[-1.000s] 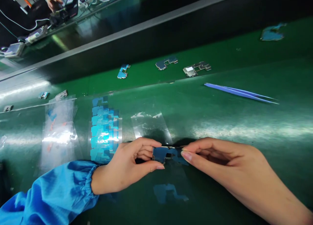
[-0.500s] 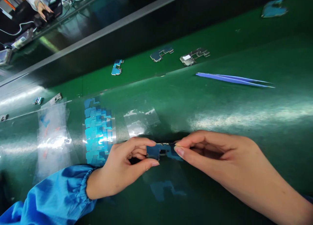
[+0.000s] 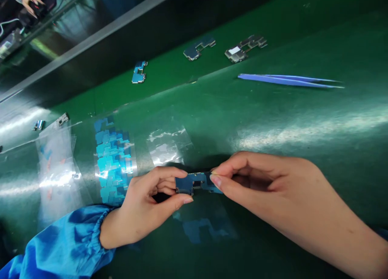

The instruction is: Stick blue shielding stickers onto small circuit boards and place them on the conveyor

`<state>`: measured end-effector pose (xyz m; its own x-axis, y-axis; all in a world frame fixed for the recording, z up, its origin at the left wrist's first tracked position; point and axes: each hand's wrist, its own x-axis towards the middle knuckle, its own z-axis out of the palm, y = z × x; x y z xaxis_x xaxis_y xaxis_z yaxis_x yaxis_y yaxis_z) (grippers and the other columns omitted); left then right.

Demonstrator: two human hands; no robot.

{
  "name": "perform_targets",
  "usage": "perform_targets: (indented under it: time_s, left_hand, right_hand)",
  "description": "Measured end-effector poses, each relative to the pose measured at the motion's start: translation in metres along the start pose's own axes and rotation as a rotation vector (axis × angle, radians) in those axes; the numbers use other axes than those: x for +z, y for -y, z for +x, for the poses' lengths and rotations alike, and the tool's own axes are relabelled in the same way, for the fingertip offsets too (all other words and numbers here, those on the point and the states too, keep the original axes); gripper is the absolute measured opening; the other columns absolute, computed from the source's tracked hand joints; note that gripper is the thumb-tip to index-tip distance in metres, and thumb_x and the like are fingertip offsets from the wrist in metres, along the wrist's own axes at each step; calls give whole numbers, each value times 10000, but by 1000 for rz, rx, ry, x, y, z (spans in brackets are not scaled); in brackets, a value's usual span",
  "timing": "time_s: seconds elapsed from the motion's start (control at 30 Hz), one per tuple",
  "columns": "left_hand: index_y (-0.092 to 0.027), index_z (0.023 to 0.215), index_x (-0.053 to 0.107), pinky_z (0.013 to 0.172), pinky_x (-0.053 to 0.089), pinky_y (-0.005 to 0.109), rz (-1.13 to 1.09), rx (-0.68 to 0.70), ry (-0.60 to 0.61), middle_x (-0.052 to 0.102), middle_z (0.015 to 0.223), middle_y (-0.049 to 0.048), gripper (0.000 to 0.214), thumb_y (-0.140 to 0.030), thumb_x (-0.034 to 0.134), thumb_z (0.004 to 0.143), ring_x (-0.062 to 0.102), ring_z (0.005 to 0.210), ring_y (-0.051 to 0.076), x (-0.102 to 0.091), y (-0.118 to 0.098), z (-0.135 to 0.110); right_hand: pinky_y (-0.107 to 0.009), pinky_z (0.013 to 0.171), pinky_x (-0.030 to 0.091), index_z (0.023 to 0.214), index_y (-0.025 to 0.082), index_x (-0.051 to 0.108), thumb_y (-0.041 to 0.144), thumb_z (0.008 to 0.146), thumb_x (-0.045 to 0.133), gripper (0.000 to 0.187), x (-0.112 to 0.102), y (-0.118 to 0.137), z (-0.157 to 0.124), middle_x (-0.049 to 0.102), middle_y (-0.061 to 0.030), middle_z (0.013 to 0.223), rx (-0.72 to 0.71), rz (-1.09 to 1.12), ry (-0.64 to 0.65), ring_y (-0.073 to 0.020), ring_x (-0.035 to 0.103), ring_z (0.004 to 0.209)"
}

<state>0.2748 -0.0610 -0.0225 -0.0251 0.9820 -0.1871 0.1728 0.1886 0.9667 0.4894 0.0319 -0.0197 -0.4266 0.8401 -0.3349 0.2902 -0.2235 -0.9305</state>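
A small phone circuit board (image 3: 184,184) with a blue face is held level just above the green mat. My left hand (image 3: 148,206) grips its left end, thumb below and index finger above, the other fingers curled behind. At the right end, my right hand (image 3: 269,186) pinches the board between thumb and forefinger, and its fingertips cover that corner. Whether they also hold a film edge cannot be made out. Below the board, a clear sheet with a dim blue cut-out shape (image 3: 197,229) lies on the mat.
A sheet of blue film pieces (image 3: 112,161) and clear plastic bags (image 3: 56,165) lie to the left. A clear film (image 3: 166,145) sits behind my hands. Farther back are purple tweezers (image 3: 285,81) and several circuit boards (image 3: 238,54). Another person's hand (image 3: 30,3) shows top left.
The view has shifted a little, so the tweezers and back boards appear higher and the board at top right has left the frame. Both hands keep their hold on the circuit board.
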Motion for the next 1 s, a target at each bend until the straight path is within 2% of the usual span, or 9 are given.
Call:
perform_targets:
  time_s: [0.27,0.5,0.57,0.7,0.77,0.83,0.9,1.0]
  left_hand:
    - [-239,1173,759,745,649,109,28,14,-2,833,863,-25,387,-120,914,839,806,769,107,-1,-1,-1]
    - [-206,1169,769,672,664,161,81,5,5,822,838,7,355,-182,919,849,802,730,146,-2,0,-3]
    - [-216,1178,762,706,671,163,54,6,3,830,871,6,367,-167,915,849,808,761,145,-2,1,-3]
    - [-213,1152,755,763,668,142,-33,-2,11,845,921,5,364,-99,897,837,815,804,127,0,0,0]
    - [-197,1130,755,754,661,135,-63,-26,13,843,901,9,355,-81,888,822,812,796,122,2,-1,2]
    - [-186,1121,753,745,656,138,-80,-66,15,837,882,15,348,-95,884,813,809,796,125,2,-2,3]
    - [-178,1129,746,742,658,155,-77,-97,28,833,886,27,352,-137,885,809,808,813,137,2,-1,3]
    - [-170,1155,732,777,673,212,-16,-109,49,825,913,45,364,-193,864,816,805,851,162,2,1,3]
  right_hand:
    - [-206,404,468,620,308,781,319,752,714,149,-2,2,1,716,12,566,11,-22,-15,-154,640,461]
    - [-244,441,480,641,295,759,335,780,703,155,0,-3,-2,719,7,597,0,-53,-3,-164,640,496]
    - [-242,429,465,658,285,730,349,772,720,132,2,-5,-2,680,11,578,-11,-58,-39,-158,619,486]
    - [-212,406,432,687,268,647,343,770,738,145,4,-6,-3,504,52,527,-59,-64,-91,-119,518,442]
    - [-203,426,465,750,261,676,347,796,738,116,4,-5,-2,568,34,608,-74,-50,-57,-128,583,498]
    - [-206,468,522,874,260,742,375,828,750,125,6,-4,0,700,-16,805,-102,-49,-29,-159,690,629]
    - [-224,528,571,947,264,784,394,864,741,160,8,-3,1,751,-49,983,-137,-83,20,-179,736,737]
    - [-248,551,566,845,262,790,365,889,696,146,12,-3,3,755,-39,937,-164,-146,93,-177,725,723]
